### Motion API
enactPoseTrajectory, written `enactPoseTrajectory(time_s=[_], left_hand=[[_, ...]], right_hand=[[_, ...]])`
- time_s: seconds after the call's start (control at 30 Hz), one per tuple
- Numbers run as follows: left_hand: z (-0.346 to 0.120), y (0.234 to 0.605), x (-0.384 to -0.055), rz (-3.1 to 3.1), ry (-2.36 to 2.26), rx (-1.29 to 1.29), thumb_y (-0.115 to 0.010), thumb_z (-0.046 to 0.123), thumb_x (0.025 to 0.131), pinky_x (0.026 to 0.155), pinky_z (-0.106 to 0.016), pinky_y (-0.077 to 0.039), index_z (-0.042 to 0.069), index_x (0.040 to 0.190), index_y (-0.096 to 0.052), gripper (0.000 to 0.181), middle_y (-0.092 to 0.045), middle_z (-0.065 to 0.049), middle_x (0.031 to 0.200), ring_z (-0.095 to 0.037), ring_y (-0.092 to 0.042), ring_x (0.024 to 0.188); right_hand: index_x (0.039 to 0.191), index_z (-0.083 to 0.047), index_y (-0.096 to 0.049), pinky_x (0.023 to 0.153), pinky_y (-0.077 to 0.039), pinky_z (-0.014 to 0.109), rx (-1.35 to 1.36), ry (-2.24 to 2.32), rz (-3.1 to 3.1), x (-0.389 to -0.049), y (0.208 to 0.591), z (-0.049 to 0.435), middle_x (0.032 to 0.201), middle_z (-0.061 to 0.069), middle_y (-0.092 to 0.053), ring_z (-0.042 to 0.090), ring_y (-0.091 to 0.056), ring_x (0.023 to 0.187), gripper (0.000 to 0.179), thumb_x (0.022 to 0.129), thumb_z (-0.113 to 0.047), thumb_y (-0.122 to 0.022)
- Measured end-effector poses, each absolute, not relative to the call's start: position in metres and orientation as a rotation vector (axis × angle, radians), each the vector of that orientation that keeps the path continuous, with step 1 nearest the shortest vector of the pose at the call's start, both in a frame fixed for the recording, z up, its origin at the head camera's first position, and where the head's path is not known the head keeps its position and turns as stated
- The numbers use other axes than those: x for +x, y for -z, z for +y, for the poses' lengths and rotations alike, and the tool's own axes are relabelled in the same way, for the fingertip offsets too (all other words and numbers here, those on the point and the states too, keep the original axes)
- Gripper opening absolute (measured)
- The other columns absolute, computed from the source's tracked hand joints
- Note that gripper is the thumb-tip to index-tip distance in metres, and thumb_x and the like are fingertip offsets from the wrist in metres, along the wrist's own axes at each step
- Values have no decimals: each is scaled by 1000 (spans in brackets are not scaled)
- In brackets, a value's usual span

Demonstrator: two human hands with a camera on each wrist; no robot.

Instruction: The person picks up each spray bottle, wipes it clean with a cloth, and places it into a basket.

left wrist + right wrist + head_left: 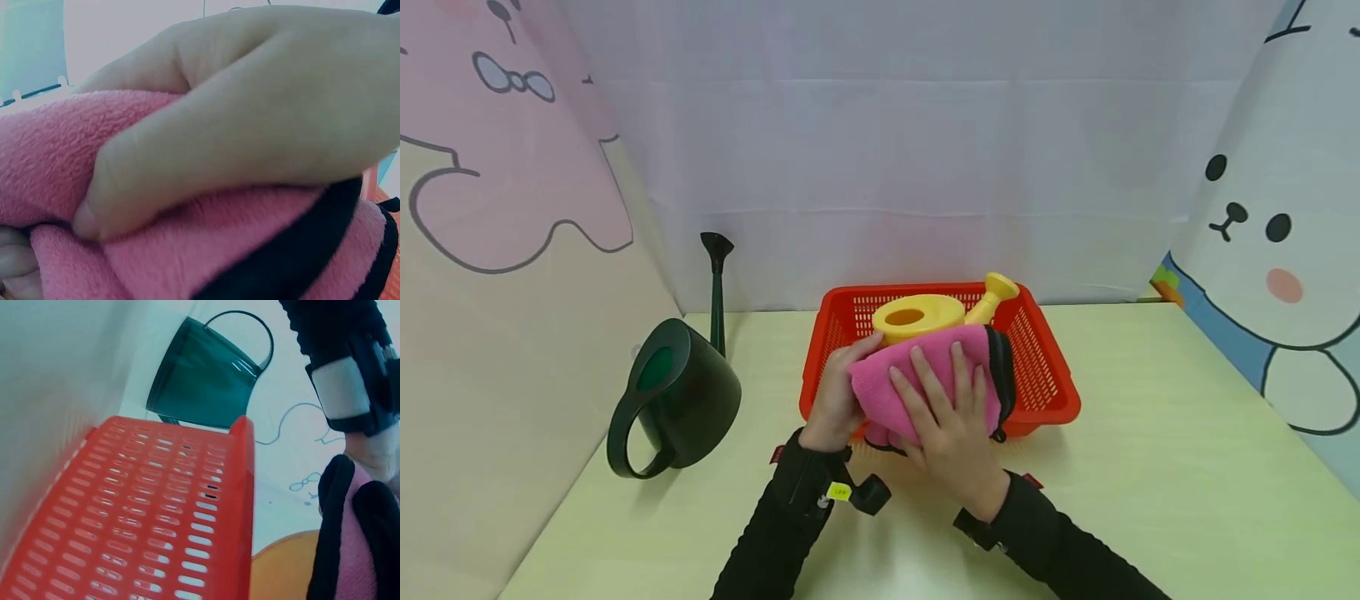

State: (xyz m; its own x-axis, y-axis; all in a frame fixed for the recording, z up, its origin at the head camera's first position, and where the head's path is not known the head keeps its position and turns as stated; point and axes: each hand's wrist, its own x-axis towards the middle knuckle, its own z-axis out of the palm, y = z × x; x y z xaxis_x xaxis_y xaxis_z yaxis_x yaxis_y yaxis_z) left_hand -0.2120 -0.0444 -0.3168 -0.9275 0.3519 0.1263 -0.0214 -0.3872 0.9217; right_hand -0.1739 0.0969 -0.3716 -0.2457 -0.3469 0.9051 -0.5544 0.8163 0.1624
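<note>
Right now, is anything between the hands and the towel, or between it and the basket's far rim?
Nothing visible separates the left hand or right hand from the towel. The yellow can in the basket is between the towel and the far rim.

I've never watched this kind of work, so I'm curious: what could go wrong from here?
The folded pink towel might fall open if the left hand loosens its grip or the right hand, its fingers spread across it, lifts off. Pushed forward, the towel could also bump the yellow watering can just beyond it in the red basket.
</note>
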Motion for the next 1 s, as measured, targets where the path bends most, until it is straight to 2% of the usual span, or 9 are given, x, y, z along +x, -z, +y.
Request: enactPoseTrajectory(time_s=[0.1, 0.17, 0.23, 0.37, 0.5, 0.7, 0.77, 0.87, 1.0], left_hand=[[-46, 317, -213, 1578, -2410, 434, -39, 27, 94, 53, -15, -47, 12, 82, -61, 29, -55, 7, 62, -3, -54, 53], [-47, 317, -214, 1558, -2412, 445, -37, 26, 95, 43, -13, -37, 16, 64, -54, 37, -45, 10, 49, -1, -42, 40], [-49, 317, -215, 1526, -2412, 476, -35, 25, 97, 38, -14, -26, 18, 54, -43, 44, -35, 11, 43, -2, -30, 35], [-52, 316, -216, 1490, -2411, 509, -32, 23, 98, 38, -17, -20, 18, 50, -31, 48, -30, 12, 42, -2, -27, 34], [-55, 314, -215, 1490, -2422, 502, -32, 23, 98, 39, -18, -18, 19, 49, -29, 49, -26, 10, 43, -2, -27, 34], [-55, 312, -214, 1500, -2424, 514, -32, 23, 98, 39, -18, -19, 19, 49, -29, 49, -25, 9, 44, -3, -27, 35], [-55, 312, -213, 1498, -2422, 499, -33, 23, 98, 39, -18, -20, 19, 49, -29, 49, -28, 11, 43, -3, -27, 34], [-55, 312, -214, 1490, -2417, 482, -33, 24, 98, 40, -18, -21, 19, 49, -30, 49, -31, 12, 42, -3, -28, 34], [-54, 313, -215, 1474, -2409, 510, -31, 24, 98, 39, -17, -22, 19, 49, -31, 49, -31, 12, 42, -3, -28, 35]], right_hand=[[130, -9, -47, 110, -13, 57, 690, -301, -1819, -177, 367, 99, 143, 14, -37, 43, -20, 136, 50, 94, -43, -42], [128, -9, -48, 110, -14, 56, 685, -365, -1794, -179, 364, 100, 143, 13, -37, 41, -21, 135, 48, 93, -42, -44], [130, -10, -47, 111, -16, 53, 681, -454, -1775, -180, 362, 102, 145, 11, -35, 40, -22, 136, 48, 93, -40, -45], [137, -13, -40, 112, -17, 48, 681, -692, -1754, -183, 358, 105, 149, 6, -30, 35, -23, 137, 50, 93, -38, -45], [142, -9, -31, 114, -17, 38, 680, -1032, -1763, -182, 355, 109, 149, 7, -27, 28, -20, 138, 56, 93, -31, -47], [143, 0, -18, 103, -34, 18, 597, -1383, -1785, -180, 352, 112, 144, 12, -26, 15, -29, 128, 65, 86, -5, -51], [142, 0, -20, 106, -31, 21, 604, -1340, -1782, -181, 353, 112, 143, 14, -27, 17, -28, 130, 65, 87, -10, -52], [142, -2, -26, 113, -22, 34, 641, -1117, -1769, -185, 355, 112, 145, 14, -30, 26, -25, 134, 63, 90, -27, -50], [140, -9, -35, 112, -17, 50, 652, -727, -1727, -186, 359, 109, 148, 11, -31, 37, -26, 135, 60, 90, -40, -46]])
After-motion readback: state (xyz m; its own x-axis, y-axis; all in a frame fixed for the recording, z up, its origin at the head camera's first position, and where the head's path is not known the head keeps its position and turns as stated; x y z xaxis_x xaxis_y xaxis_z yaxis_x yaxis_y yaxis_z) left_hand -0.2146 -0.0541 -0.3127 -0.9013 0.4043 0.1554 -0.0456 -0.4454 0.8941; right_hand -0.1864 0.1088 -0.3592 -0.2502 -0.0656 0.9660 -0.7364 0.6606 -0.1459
